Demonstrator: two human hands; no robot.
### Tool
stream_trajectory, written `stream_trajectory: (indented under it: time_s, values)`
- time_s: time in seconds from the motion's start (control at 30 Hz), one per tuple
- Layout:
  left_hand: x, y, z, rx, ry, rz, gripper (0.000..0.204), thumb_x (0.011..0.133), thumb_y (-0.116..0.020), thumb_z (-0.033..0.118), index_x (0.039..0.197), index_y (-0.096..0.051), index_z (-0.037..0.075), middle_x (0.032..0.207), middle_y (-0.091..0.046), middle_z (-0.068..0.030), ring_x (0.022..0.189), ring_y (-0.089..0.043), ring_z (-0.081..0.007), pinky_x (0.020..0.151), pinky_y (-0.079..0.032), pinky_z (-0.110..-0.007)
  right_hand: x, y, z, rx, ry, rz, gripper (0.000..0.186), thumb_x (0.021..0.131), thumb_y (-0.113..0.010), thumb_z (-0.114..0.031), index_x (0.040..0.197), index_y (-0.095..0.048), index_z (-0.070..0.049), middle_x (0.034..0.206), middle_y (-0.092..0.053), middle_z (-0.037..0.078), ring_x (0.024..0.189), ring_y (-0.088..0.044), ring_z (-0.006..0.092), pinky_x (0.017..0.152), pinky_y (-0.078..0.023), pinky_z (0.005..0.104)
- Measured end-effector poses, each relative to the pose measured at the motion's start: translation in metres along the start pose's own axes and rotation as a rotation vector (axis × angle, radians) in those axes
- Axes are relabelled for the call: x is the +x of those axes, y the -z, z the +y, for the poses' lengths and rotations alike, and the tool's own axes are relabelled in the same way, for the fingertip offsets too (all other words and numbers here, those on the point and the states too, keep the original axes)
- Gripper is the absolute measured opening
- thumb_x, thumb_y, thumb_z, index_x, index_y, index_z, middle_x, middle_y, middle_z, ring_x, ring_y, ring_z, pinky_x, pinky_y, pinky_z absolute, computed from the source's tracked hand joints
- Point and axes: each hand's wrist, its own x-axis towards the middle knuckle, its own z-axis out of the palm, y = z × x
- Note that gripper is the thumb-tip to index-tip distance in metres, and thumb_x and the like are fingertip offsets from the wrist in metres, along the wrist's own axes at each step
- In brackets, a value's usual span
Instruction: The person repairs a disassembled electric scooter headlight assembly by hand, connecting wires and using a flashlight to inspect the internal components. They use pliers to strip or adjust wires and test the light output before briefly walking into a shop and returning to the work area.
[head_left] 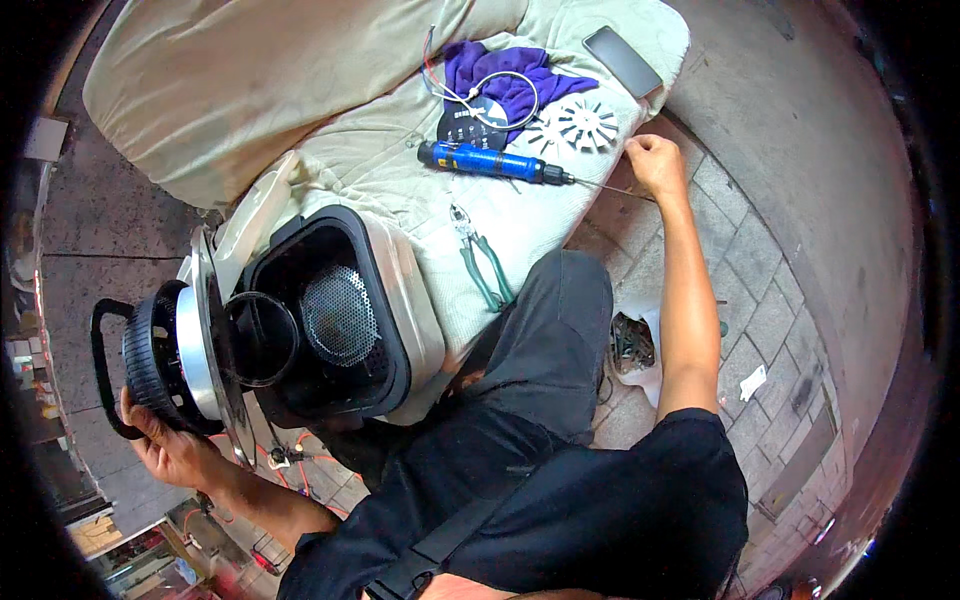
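Note:
My left hand [172,452] grips the lower side of the lid unit [203,330] of an air fryer, a round part with black vented housing, silver band, looped black handle and wide clear disc. It is tilted on edge beside the boxy fryer body [412,290], whose black inside shows a perforated metal disc [341,314]. A black ring [262,338] is at the disc's inner side. My right hand [657,164] is pinched closed by the cushion's right edge; what it holds, if anything, cannot be made out. Nearest to it are a blue electric screwdriver [495,163] with a long bit and a silver fan wheel [587,123].
On the pale cloth-covered seat [400,180] lie green-handled pliers [480,258], a purple cloth [548,80], a white cable [537,100], a dark round panel [468,128] and a phone [622,62]. A white bag [648,375] of small metal parts stands on the paving by my leg.

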Motion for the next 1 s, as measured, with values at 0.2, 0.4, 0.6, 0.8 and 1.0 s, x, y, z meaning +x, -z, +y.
stream_trajectory:
  time_s: [0.2,0.4,0.6,0.8,1.0]
  values:
    - [-0.006,-0.002,0.011,0.004,0.053,0.037,0.049,0.111,-0.063,0.039,0.132,-0.069,-0.005,0.122,-0.070,-0.0099,0.109,-0.064,-0.0176,0.099,-0.052,-0.031,0.011,-0.017,-0.029,0.475,-0.512,-0.310,0.035,0.093,-0.079,-0.035,0.083,-0.073,-0.002,0.073,-0.069,0.004,0.054,-0.058,0.0118,0.044,-0.043,0.0311]
    - [-0.004,-0.004,0.005,-0.068,0.040,-0.004,0.050,0.111,-0.062,0.039,0.132,-0.068,-0.006,0.119,-0.070,-0.0100,0.108,-0.064,-0.0173,0.096,-0.052,-0.030,0.007,-0.037,-0.018,0.828,-0.526,-0.242,0.019,0.095,-0.076,-0.021,0.099,-0.075,-0.003,0.082,-0.070,0.002,0.064,-0.060,0.0087,0.052,-0.044,0.0245]
    - [-0.004,0.005,-0.014,-0.135,0.097,0.004,0.045,0.115,-0.056,0.033,0.133,-0.067,-0.006,0.123,-0.070,-0.0115,0.113,-0.066,-0.0179,0.102,-0.053,-0.032,-0.018,-0.022,-0.027,0.914,-0.295,-0.188,0.017,0.098,-0.073,-0.019,0.101,-0.076,-0.002,0.086,-0.072,0.002,0.070,-0.063,0.0100,0.061,-0.049,0.0249]
    - [0.002,-0.007,0.003,-0.008,-0.135,-0.041,0.023,0.109,-0.068,0.020,0.123,-0.077,0.003,0.111,-0.074,-0.0014,0.101,-0.065,-0.0099,0.090,-0.052,-0.026,-0.048,0.040,-0.110,1.129,-0.065,-0.351,0.018,0.105,-0.068,-0.024,0.110,-0.071,-0.007,0.086,-0.063,-0.001,0.075,-0.058,0.0096,0.062,-0.046,0.0253]
    - [0.000,-0.016,-0.013,-0.327,0.077,-0.101,0.034,0.103,-0.076,0.020,0.129,-0.072,-0.002,0.115,-0.074,-0.0036,0.100,-0.065,-0.0079,0.087,-0.050,-0.022,-0.120,0.090,-0.335,1.099,0.325,-0.771,0.023,0.103,-0.067,-0.028,0.103,-0.066,-0.005,0.074,-0.050,-0.002,0.059,-0.046,0.0083,0.052,-0.034,0.0247]
